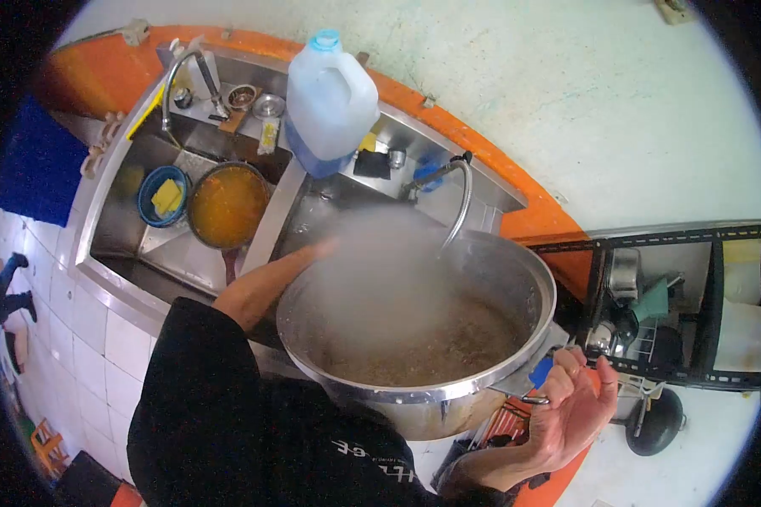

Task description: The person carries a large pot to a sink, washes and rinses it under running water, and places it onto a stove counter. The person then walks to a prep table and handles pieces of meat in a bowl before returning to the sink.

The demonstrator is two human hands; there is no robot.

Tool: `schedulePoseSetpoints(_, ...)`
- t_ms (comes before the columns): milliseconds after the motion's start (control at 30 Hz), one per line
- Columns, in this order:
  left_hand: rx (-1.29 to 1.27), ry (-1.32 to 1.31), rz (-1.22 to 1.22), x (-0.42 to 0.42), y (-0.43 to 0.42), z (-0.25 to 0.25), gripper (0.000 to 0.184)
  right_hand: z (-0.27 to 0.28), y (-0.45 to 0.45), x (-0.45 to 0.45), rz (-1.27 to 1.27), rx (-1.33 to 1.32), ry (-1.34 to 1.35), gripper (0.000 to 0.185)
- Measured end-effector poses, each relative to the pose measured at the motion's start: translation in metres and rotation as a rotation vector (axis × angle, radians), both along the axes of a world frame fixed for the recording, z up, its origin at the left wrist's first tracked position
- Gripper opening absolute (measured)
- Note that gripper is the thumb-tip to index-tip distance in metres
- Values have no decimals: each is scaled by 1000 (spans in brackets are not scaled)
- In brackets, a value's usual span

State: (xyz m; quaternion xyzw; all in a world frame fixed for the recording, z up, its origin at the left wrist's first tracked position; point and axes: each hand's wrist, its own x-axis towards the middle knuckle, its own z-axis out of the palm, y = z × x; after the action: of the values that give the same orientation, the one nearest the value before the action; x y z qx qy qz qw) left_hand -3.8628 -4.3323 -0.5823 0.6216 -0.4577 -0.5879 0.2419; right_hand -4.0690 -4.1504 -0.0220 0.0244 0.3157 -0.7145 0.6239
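A large metal pot (448, 393) with cloudy brownish liquid inside fills the middle of the view, tilted over the right sink basin. At its right side, my right hand (573, 406) has its fingers curled at the metal handle (534, 399), next to a blue patch. My left forearm (266, 291) reaches to the pot's far left rim, where a grey blur hides the fingers of my left hand (317, 252). That blur also covers part of the pot's inside. Behind the pot, a curved faucet (465, 194) arches down near the rim.
In the left basin (156, 245) are a pan of orange liquid (228, 205) and a blue bowl (150, 203) with a yellow sponge. A jug of blue liquid (325, 110) stands behind. A black rack (596, 279) with pots is at right; a person's legs (10, 291) show far left.
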Motion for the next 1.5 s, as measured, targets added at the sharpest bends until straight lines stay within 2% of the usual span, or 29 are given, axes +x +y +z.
schedulePoseSetpoints(233, -9, 227, -57, -74, 51, 28, 41, 32, 3, 45, 207, -101, 169, 25)
schedulePoseSetpoints(467, -7, 423, -173, -147, 100, 65, 39, 59, -1, 81, 218, -27, 343, 27)
schedulePoseSetpoints(500, -7, 449, -191, -157, 107, 70, 39, 60, -2, 84, 246, -35, 426, 17)
schedulePoseSetpoints(600, -6, 530, -238, -188, 126, 86, 39, 69, -7, 107, 228, 14, 469, 15)
schedulePoseSetpoints(667, -6, 575, -271, -206, 136, 98, 38, 75, -8, 82, 235, 44, 533, 20)
schedulePoseSetpoints(700, -3, 596, -288, -215, 141, 103, 38, 80, -8, 34, 659, -86, 416, 36)
schedulePoseSetpoints(767, 1, 633, -315, -231, 147, 110, 38, 87, -3, 13, 1075, -211, 282, 58)
schedulePoseSetpoints(900, 25, 673, -331, -256, 156, 115, 37, 123, 7, 60, 715, 112, 453, 49)
schedulePoseSetpoints(933, 28, 677, -331, -260, 155, 114, 37, 121, 6, 65, 709, 118, 456, 49)
schedulePoseSetpoints(967, 32, 678, -327, -263, 156, 114, 37, 117, 4, 70, 754, 25, 683, 49)
schedulePoseSetpoints(1033, 51, 681, -312, -267, 157, 110, 37, 122, 5, 73, 793, -64, 917, 50)
schedulePoseSetpoints(1100, 80, 663, -291, -265, 158, 102, 36, 145, 17, 74, 622, 143, 941, 53)
schedulePoseSetpoints(1167, 103, 628, -264, -260, 155, 87, 36, 152, 25, 73, 532, 241, 948, 55)
schedulePoseSetpoints(1233, 133, 594, -225, -257, 152, 72, 36, 153, 29, 73, -183, 349, 1046, 57)
schedulePoseSetpoints(1267, 148, 577, -206, -254, 149, 65, 36, 154, 29, 73, -177, 344, 1046, 57)
schedulePoseSetpoints(1333, 173, 544, -170, -248, 144, 48, 35, 156, 28, 73, -39, 314, 1068, 58)
schedulePoseSetpoints(1367, 180, 529, -151, -246, 140, 41, 35, 157, 28, 72, 451, 231, 1034, 57)
schedulePoseSetpoints(1400, 189, 515, -138, -244, 138, 36, 35, 157, 24, 72, 456, 222, 1031, 57)
schedulePoseSetpoints(1467, 191, 493, -107, -239, 129, 27, 35, 154, 14, 70, 926, 196, 747, 62)
schedulePoseSetpoints(1500, 193, 482, -94, -236, 125, 23, 35, 153, 15, 66, 950, 167, 695, 58)
